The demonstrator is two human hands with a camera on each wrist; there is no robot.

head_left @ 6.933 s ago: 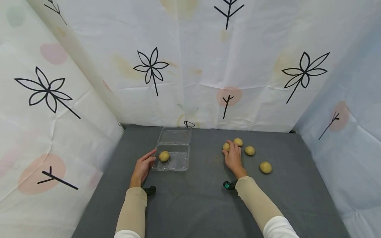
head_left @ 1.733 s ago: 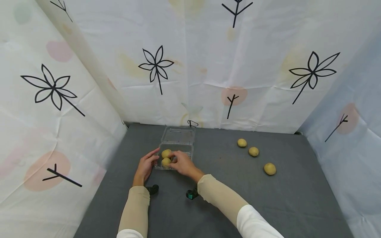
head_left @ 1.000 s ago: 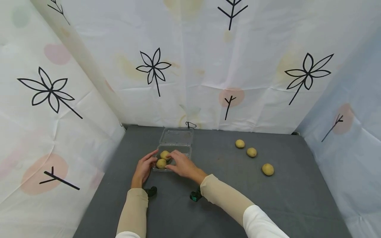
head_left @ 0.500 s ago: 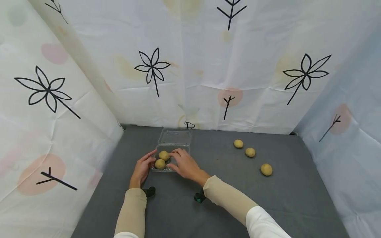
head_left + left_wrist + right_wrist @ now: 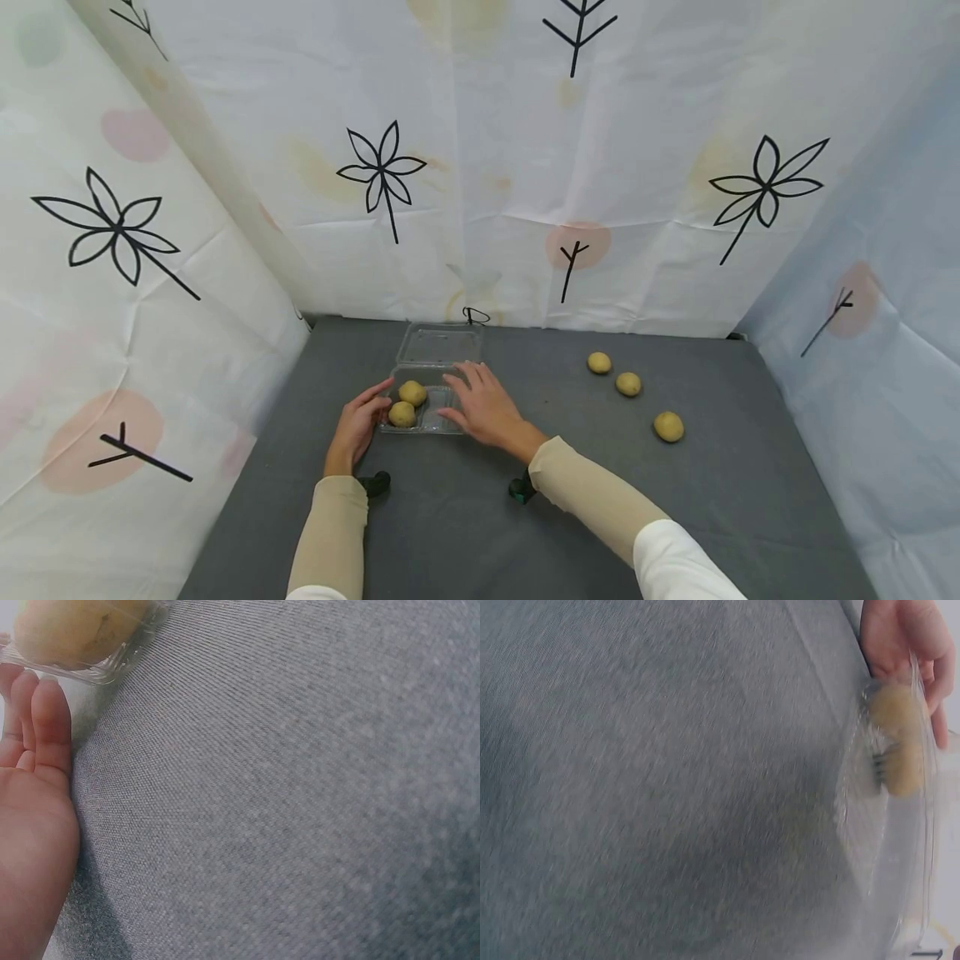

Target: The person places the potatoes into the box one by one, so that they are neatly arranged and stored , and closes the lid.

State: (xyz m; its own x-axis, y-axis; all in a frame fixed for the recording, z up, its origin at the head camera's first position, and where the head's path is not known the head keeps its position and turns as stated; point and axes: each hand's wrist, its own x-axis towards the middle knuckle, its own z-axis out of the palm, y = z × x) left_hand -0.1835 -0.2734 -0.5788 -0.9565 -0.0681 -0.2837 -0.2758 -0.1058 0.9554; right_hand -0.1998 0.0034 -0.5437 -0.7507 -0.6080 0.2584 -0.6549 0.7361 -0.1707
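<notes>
A clear plastic clamshell container (image 5: 431, 431) lies on the table with its lid (image 5: 440, 343) folded back. Two potatoes sit in its left part, a nearer potato (image 5: 402, 414) and a farther potato (image 5: 412, 393). Along the container's left side, my left hand (image 5: 354, 429) rests with fingers extended against the wall; in the left wrist view its fingertips reach the container's edge below a potato (image 5: 75, 634). My right hand (image 5: 491, 408) is over the container's right end, fingers spread and holding nothing. The right wrist view shows the container blurred, with both potatoes inside.
To the right on the grey tabletop (image 5: 555, 517) lie three loose potatoes: a far potato (image 5: 599, 362), a middle potato (image 5: 628, 384) and a near potato (image 5: 669, 427). Printed white cloth (image 5: 510, 275) encloses the table at the back and both sides.
My right hand carried a second potato from the right-hand group into the container, let go of it and drew back rightward. My left hand has stayed at the container's left side.
</notes>
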